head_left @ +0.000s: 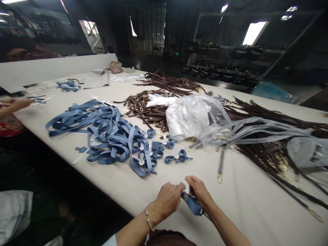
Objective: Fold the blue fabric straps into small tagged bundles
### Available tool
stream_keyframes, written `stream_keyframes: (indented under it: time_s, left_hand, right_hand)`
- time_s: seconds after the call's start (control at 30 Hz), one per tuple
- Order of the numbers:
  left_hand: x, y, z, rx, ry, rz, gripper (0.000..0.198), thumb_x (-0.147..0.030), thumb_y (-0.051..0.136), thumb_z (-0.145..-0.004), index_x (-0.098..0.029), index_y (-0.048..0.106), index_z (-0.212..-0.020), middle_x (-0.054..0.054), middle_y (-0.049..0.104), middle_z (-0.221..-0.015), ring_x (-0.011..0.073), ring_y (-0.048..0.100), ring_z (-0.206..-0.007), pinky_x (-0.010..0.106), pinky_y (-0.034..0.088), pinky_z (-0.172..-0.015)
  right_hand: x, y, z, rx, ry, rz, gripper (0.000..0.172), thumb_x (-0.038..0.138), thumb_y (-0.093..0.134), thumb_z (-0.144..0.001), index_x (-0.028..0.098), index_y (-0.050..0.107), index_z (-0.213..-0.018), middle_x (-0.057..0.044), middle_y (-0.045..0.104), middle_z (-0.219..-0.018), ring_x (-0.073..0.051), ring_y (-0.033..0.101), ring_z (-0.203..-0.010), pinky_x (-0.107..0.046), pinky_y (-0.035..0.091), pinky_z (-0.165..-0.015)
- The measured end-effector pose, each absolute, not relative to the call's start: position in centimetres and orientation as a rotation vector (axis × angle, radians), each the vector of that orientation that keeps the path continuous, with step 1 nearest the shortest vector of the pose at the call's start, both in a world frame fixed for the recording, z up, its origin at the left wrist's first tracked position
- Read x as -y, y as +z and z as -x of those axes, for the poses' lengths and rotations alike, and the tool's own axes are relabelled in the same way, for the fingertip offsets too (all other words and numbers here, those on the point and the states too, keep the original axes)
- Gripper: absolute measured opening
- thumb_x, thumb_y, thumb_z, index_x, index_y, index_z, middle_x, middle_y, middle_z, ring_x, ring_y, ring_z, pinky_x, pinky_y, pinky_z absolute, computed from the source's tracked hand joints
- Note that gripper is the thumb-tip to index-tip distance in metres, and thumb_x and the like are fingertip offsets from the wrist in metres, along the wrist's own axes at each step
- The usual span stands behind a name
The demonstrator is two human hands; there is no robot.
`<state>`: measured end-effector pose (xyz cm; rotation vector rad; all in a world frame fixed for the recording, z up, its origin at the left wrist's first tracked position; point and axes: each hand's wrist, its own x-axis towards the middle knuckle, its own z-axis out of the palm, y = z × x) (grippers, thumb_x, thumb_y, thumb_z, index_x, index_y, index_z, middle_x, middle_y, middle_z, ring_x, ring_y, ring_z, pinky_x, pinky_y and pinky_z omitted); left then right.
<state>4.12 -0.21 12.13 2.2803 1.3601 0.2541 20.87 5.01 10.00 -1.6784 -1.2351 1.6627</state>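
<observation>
Near the front edge of the table, my left hand (167,197) is closed on one end of a bundled blue strap (194,206), fingers curled inward. My right hand (200,191) pinches a small white toothed-looking tab (187,187) between thumb and finger, right beside the left fingertips. The strap hangs below both hands, its loop partly behind the right palm. Just beyond lies a finished-looking coil of blue strap (182,156) with a white tab around it. To its left spreads a large tangled heap of loose blue straps (109,131).
Brown straps with gold clasps (150,114) lie piled mid-table. A clear plastic bag (197,116) and grey straps (269,128) rest among them. One grey strap with a gold clasp (220,165) points toward me. At the left edge, another person's hand (22,103) holds something thin.
</observation>
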Motion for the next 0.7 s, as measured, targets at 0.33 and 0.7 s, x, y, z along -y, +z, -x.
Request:
stream_keyframes:
  time_s: [0.33,0.7]
  left_hand:
    - [2.6,12.8,-4.9,-1.092,0.084,-2.275,0.039,-0.018,0.052,-0.080,-0.024,0.053,-0.119,0.005,0.074,-0.091,0.0265,0.071,-0.076,0.032,0.051,-0.066]
    - [-1.2,14.5,-3.5,-1.136,0.546,-2.223,0.064,-0.027,0.064,-0.086,-0.029,0.035,-0.142,0.007,0.060,-0.134,0.0251,0.058,-0.120,0.039,0.046,-0.101]
  right_hand:
    - [-4.1,10.4,-20.7,1.764,1.496,1.485,0.027,0.043,0.056,-0.075,0.018,0.055,-0.063,0.002,0.050,-0.060,-0.013,0.044,-0.062,-0.026,0.035,-0.059]
    - [-9.7,15.1,-21.3,1.701,1.277,1.483,0.044,0.062,0.057,-0.075,0.019,0.063,-0.074,0.000,0.056,-0.064,-0.016,0.050,-0.062,-0.027,0.042,-0.059]
